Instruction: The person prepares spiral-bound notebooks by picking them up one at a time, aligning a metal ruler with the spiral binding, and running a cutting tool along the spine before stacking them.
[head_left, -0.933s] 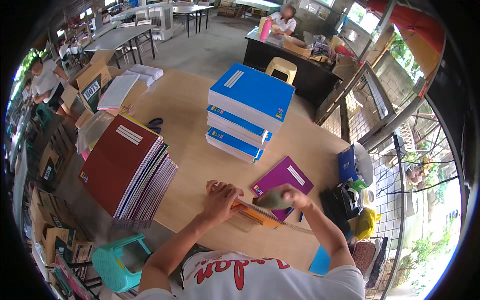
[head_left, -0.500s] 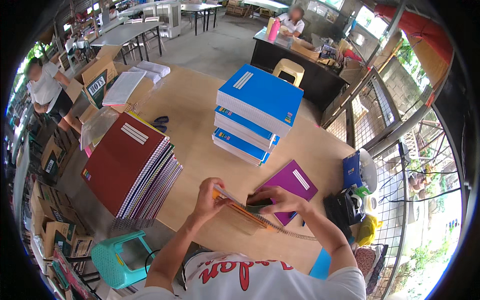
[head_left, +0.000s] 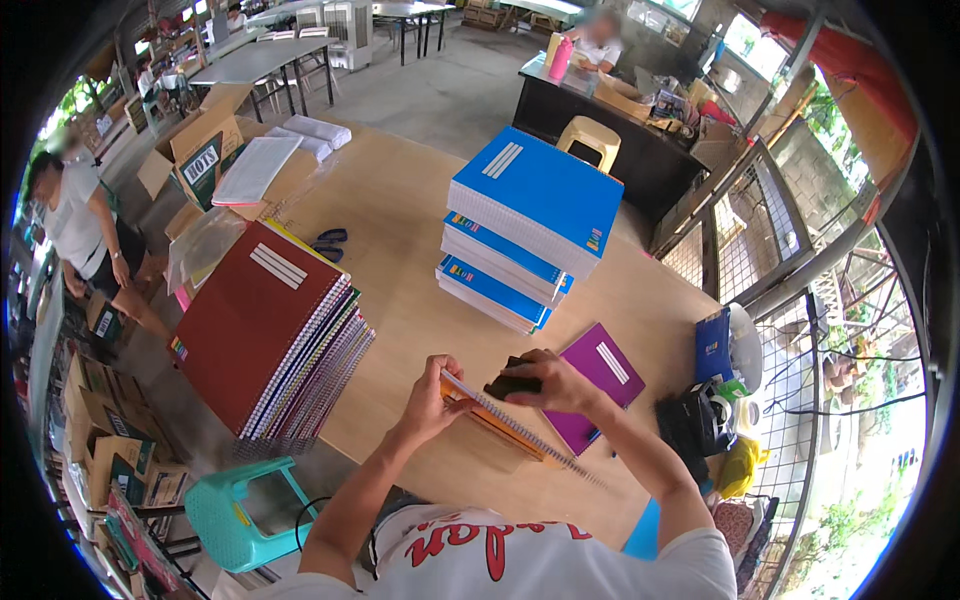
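My left hand pinches the upper left end of an orange notebook, which stands on edge over the table. Along its top edge runs a metal spiral coil, with a loose length sticking out past the right end. My right hand is closed on a dark block-shaped object, just above the coil; whether it touches the coil I cannot tell. Under and beyond my right hand lies a purple notebook with white label lines and a dark pen-like thing at its lower edge.
Blue-covered book stacks stand ahead; spiral notebooks topped by a maroon cover pile at left. Dark blue scissors-like handles lie behind. A blue pouch and black bag sit right. A teal stool, cartons and another person are left.
My right hand and the dark block have risen slightly off the coil's line. Less coil sticks out past the notebook's end. The person at left has shifted, and the whole view has swung a little.
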